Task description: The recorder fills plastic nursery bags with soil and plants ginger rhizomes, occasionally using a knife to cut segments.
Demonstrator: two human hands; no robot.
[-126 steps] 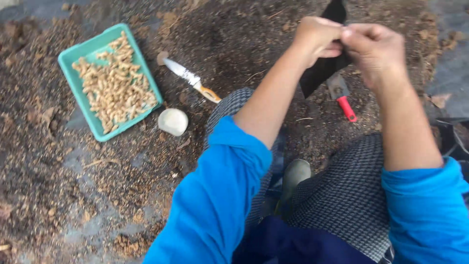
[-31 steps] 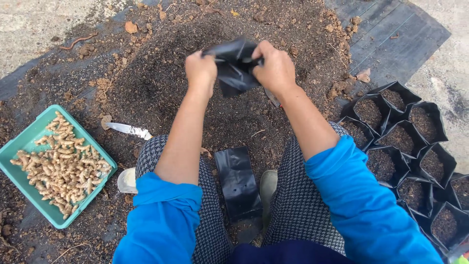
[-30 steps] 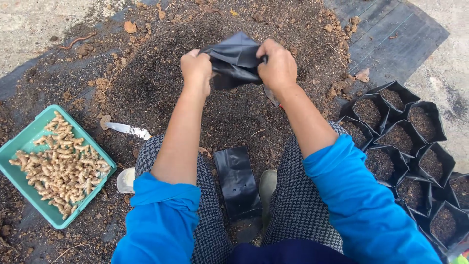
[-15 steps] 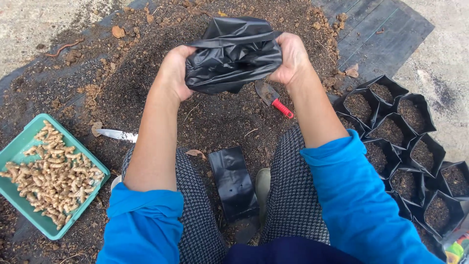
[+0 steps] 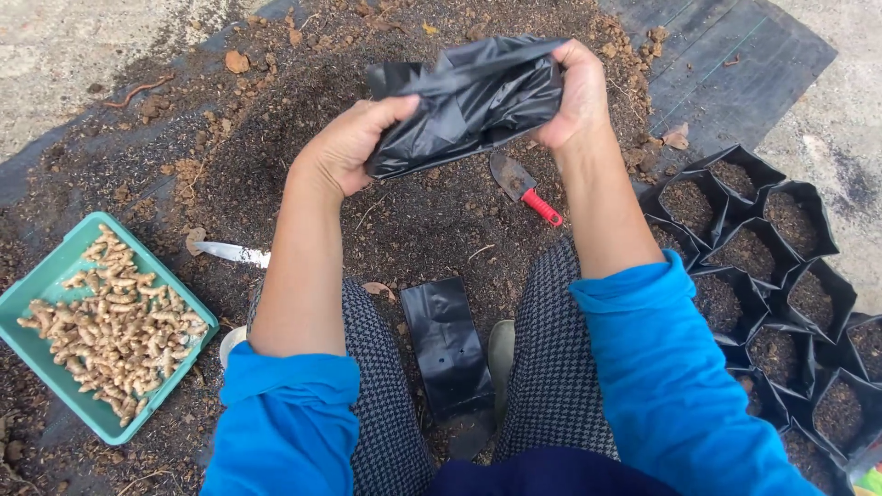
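Both hands hold a black plastic grow bag (image 5: 469, 106) up over a heap of dark soil (image 5: 432, 207). My left hand (image 5: 347, 147) grips its lower left corner. My right hand (image 5: 579, 92) grips its upper right edge, and the bag is stretched wide between them. A flat pile of folded black bags (image 5: 447, 344) lies on the ground between my knees. A small trowel with a red handle (image 5: 524, 186) rests on the soil just below my right hand.
A green tray (image 5: 46, 367) with several pale ginger-like roots sits at the left. A knife (image 5: 225, 250) lies beside it. Several soil-filled black bags (image 5: 772, 276) stand packed together at the right. A black woven mat (image 5: 726, 69) covers the upper right ground.
The bag was crumpled between my hands a second ago; now it is pulled open and wide. My hands have moved apart and nearer to the camera.
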